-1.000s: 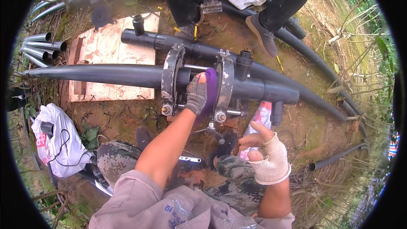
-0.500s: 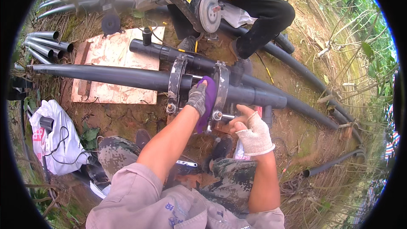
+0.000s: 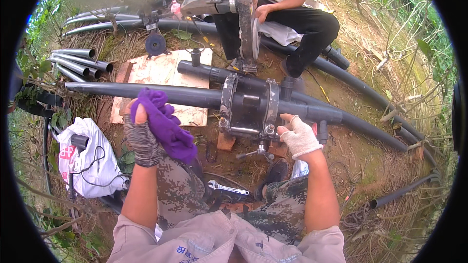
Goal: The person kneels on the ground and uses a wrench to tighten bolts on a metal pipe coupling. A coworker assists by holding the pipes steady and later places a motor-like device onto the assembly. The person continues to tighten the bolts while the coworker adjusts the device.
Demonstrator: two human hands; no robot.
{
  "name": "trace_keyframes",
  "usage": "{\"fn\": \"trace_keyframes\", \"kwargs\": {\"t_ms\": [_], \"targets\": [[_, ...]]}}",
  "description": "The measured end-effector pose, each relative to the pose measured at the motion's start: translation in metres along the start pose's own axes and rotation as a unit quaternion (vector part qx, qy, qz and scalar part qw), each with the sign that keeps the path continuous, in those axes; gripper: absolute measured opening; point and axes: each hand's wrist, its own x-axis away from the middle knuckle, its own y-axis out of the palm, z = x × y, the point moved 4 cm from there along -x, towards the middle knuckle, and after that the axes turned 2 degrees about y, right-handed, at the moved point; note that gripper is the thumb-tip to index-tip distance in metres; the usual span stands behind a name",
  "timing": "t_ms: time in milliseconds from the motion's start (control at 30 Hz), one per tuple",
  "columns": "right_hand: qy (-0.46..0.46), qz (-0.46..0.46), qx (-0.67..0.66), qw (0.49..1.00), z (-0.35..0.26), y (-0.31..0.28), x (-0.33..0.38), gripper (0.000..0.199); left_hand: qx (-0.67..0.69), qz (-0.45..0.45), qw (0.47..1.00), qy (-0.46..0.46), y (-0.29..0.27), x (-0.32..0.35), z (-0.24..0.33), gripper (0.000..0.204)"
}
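My left hand [image 3: 141, 141], in a grey striped fingerless glove, grips a bunched purple cloth [image 3: 168, 124] in front of the long black pipe [image 3: 156, 91]. My right hand [image 3: 300, 139] wears a pale knit fingerless glove. Its thumb and forefinger are apart and hold nothing that I can see, just right of the clamp frame. Two metal ring clamps [image 3: 227, 101] of this frame sit around the black pipes, joined by a shiny rod [image 3: 245, 130]. Between the rings is a gap where the pipe ends face each other. A T-handle screw [image 3: 261, 152] hangs below.
Across from me a seated person holds a power tool [image 3: 204, 1] with a round disc [image 3: 256, 36]. A wooden board [image 3: 187, 117] lies under the pipe. Cut pipes [image 3: 73, 53] and a white bag [image 3: 80, 160] are at left. An adjustable wrench [image 3: 229, 188] lies between my legs.
My left hand has drawn the purple cloth out from between the ring clamps, left and toward me. The other person's power tool has turned, its disc now edge-on. My right hand stays beside the clamp.
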Motion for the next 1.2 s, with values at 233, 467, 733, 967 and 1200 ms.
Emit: {"fn": "trace_keyframes", "kwargs": {"t_ms": [233,467,733,967,1200], "targets": [[-0.005,-0.003,0.004,1.0,-0.016,0.006,-0.003,0.043,-0.429,0.201,0.855,0.211,-0.161,0.023,0.05,0.04],[-0.019,0.0,-0.186,0.982,-0.017,-0.012,0.019,0.037,-0.427,0.284,0.857,0.055,-0.243,0.052,-0.024,0.04],[-0.003,0.052,-0.219,0.974,0.004,-0.029,0.03,0.058,-0.447,0.305,0.837,-0.08,-0.321,0.049,-0.113,0.046],[0.063,0.066,-0.197,0.976,0.013,-0.026,0.004,0.065,-0.491,0.297,0.812,-0.109,-0.335,0.045,-0.162,0.045],[0.068,-0.116,0.024,0.991,0.036,-0.003,-0.012,0.049,-0.501,0.254,0.821,-0.105,-0.331,0.044,-0.194,0.044]]}}
